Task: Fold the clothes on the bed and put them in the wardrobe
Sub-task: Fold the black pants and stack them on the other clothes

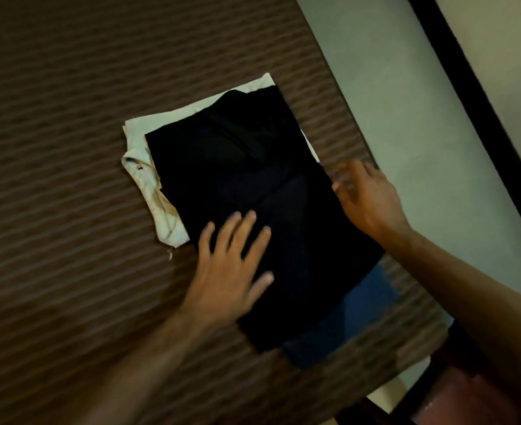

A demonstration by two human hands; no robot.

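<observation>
On black garment [253, 185]: flat left fingers [237, 228]

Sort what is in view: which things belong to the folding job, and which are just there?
Job: black garment, folded, on top; white garment under it; blue garment showing beneath the near corner; left hand flat on the black one; right hand at its edge; striped bed cover.

Just there: wall; dark red furniture.

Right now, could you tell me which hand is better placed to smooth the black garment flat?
Left hand: it lies flat on the black garment. The right hand sits at its edge.
</observation>
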